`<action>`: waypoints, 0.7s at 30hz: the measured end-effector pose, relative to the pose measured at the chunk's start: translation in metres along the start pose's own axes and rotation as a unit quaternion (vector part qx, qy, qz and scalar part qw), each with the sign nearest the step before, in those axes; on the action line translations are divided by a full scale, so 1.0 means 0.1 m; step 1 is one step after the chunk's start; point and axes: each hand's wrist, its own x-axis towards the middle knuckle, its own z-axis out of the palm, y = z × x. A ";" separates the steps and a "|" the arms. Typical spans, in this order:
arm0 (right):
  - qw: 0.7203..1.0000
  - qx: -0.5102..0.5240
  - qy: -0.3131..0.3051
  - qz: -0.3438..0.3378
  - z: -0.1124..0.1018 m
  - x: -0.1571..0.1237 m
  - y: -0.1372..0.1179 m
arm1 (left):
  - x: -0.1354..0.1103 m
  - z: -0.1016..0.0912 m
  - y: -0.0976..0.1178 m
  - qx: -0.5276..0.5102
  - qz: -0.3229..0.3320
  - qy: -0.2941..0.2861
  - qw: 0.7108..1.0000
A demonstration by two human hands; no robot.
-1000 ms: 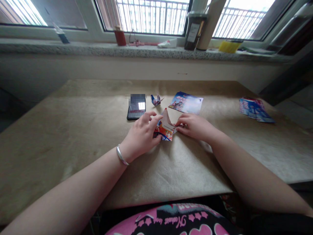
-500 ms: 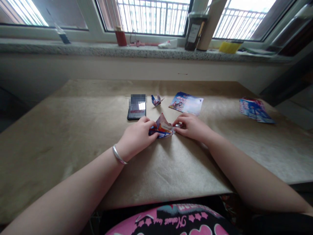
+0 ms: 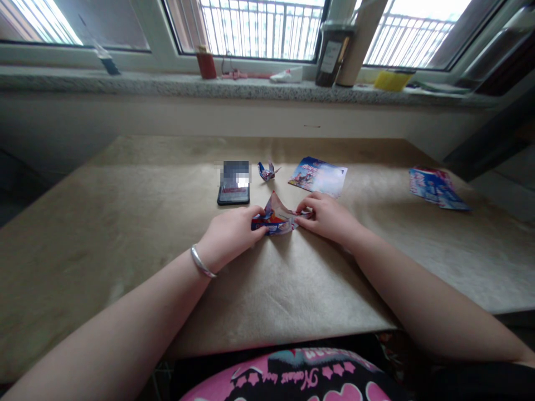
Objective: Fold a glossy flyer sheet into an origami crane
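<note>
Between my hands is a partly folded sheet of printed paper (image 3: 279, 221), blue and red with pale areas, one pointed flap standing up in its middle. My left hand (image 3: 234, 229) pinches its left end between thumb and fingers; a silver bangle circles that wrist. At the right end, my right hand (image 3: 324, 214) grips a narrow part of the same paper between thumb and forefinger. Just beyond the flap stands a small folded paper crane (image 3: 267, 171) in similar print. The paper's underside is hidden.
A phone (image 3: 234, 192) lies beyond my left hand. A stack of printed leaflets (image 3: 318, 175) is behind my right hand, with more leaflets (image 3: 437, 188) far right on the table (image 3: 125, 223). Several items, including a red container (image 3: 206, 64), line the windowsill (image 3: 167, 86).
Both hands still hold the paper. My left hand has shifted slightly left and nearer to me, and the paper is spread a little wider, its flap leaning slightly left.
</note>
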 end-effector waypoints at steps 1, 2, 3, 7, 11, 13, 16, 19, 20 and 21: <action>1.000 -0.009 0.001 0.004 0.00 0.00 -0.01 | 0.00 0.00 0.00 -0.005 -0.002 -0.001 1.000; 1.000 -0.015 0.002 0.008 0.00 -0.01 -0.01 | 0.01 0.01 -0.01 -0.011 -0.004 -0.002 1.000; 1.000 -0.019 0.001 0.012 0.00 -0.01 -0.01 | 0.02 0.01 -0.02 -0.019 -0.005 -0.004 1.000; 1.000 -0.003 -0.005 0.012 0.02 -0.01 0.02 | 0.04 0.02 -0.04 -0.061 -0.002 -0.009 0.998; 0.999 0.028 -0.006 -0.023 0.03 0.01 0.03 | 0.05 0.03 -0.05 -0.079 -0.003 -0.016 0.997; 0.998 0.043 -0.013 -0.037 0.02 0.01 0.03 | 0.05 0.03 -0.05 -0.083 0.001 -0.016 0.996; 0.997 0.057 -0.021 -0.048 0.03 0.01 0.03 | 0.05 0.04 -0.06 -0.087 0.004 -0.017 0.996; 0.997 0.057 -0.015 -0.053 0.06 0.02 0.04 | 0.05 0.04 -0.05 -0.077 0.003 -0.014 0.997; 0.997 0.053 -0.010 -0.049 0.08 0.02 0.03 | 0.05 0.04 -0.05 -0.070 0.003 -0.012 0.997; 0.998 0.048 -0.006 -0.044 0.09 0.03 0.03 | 0.05 0.04 -0.05 -0.061 0.004 -0.009 0.998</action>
